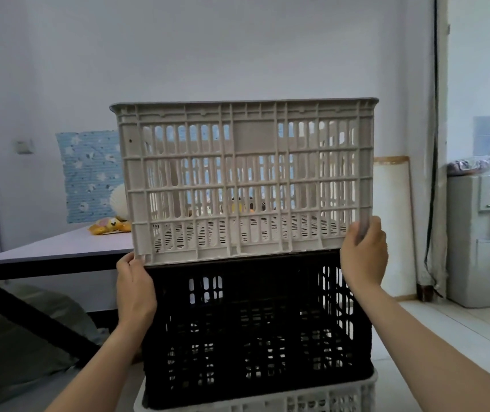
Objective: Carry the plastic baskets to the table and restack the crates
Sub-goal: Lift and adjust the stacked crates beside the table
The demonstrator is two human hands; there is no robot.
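My left hand [135, 282] grips the bottom left corner of the beige crate [246, 179], and my right hand [363, 255] curls round its lower right edge. The crate sits between my hands on a black crate [255, 328], which is stacked in a white crate [312, 401]. The table [59, 248] lies beyond my left hand.

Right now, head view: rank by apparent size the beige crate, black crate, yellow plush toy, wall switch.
1. beige crate and black crate: they look nearly alike in one stack, so I won't rank them.
2. yellow plush toy
3. wall switch: smallest, though it is also farthest from the camera.
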